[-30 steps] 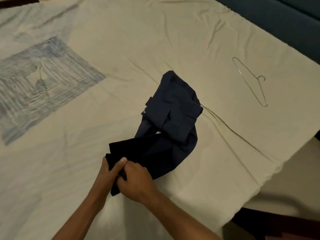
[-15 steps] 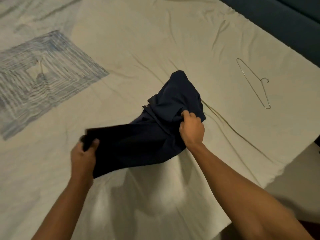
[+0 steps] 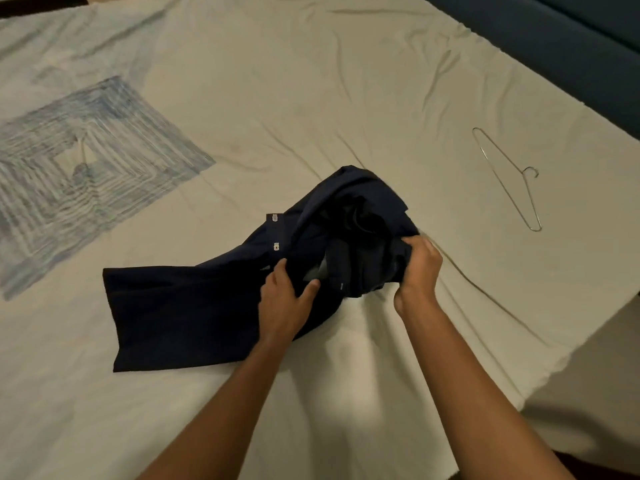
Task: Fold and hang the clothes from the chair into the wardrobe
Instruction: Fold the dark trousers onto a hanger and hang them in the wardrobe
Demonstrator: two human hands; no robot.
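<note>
At the middle of the bed, a dark navy shirt (image 3: 242,289) lies on the cream sheet (image 3: 311,98), one flat panel stretched toward 9 o'clock and the rest bunched in a heap toward 1 o'clock, with two small pale buttons showing along an edge at the heap's 9 o'clock side. The left hand (image 3: 285,301) rests on the cloth near the middle of the garment, thumb spread and fingers curled over a fold, pinching it. The right hand (image 3: 417,268) is at the heap's 4 o'clock edge, fingers clenched round a gathered bunch of the fabric. Both bare forearms come in from 6 o'clock. Well apart from the shirt, toward 2 o'clock, a thin wire hanger (image 3: 509,181) lies flat on the sheet, its hook pointing to 3 o'clock. At 9 to 10 o'clock the sheet bears a blue printed square pattern (image 3: 79,168). A dark teal headboard (image 3: 571,39) runs along the bed's edge at 1 to 2 o'clock.
</note>
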